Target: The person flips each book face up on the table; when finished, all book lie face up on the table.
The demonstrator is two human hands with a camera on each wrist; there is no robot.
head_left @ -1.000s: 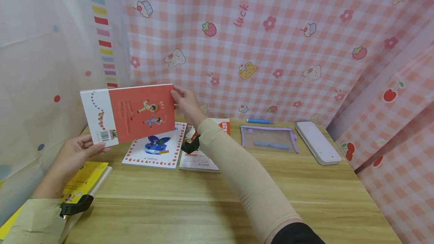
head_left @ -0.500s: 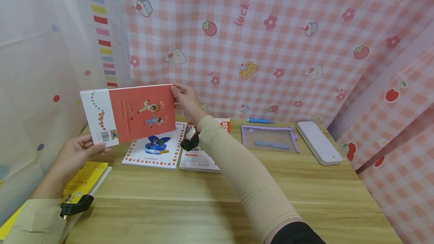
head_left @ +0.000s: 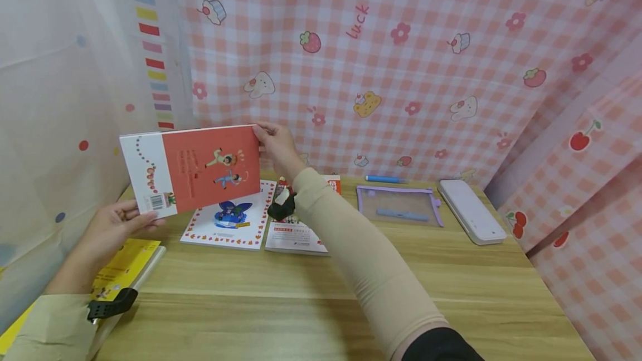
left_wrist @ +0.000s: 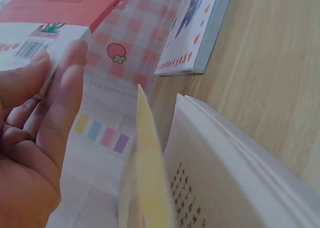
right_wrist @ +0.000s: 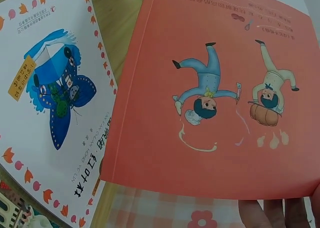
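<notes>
A red book (head_left: 210,169) with a white band and barcode is held up on its side above the table's left part. My left hand (head_left: 117,222) pinches its lower left corner, thumb in front, as the left wrist view also shows. At its upper right corner my right hand (head_left: 277,146) grips the edge, the thumb on the cover and fingers behind. In the right wrist view, fingertips (right_wrist: 297,213) show past the edge of the red cover. Behind and below lies a white book (head_left: 230,219) with a blue butterfly picture, partly hidden by the red one.
Another book (head_left: 296,238) lies beside the butterfly book, partly under my right forearm. A yellow-covered book (head_left: 125,266) is under my left wrist. Farther right are a mesh pouch (head_left: 398,199) with a blue pen inside, a blue marker (head_left: 383,179) and a pale pencil case (head_left: 471,210).
Both hands keep their hold on the red book, which has shifted only very slightly to the right. The other books and the stationery lie as before.
</notes>
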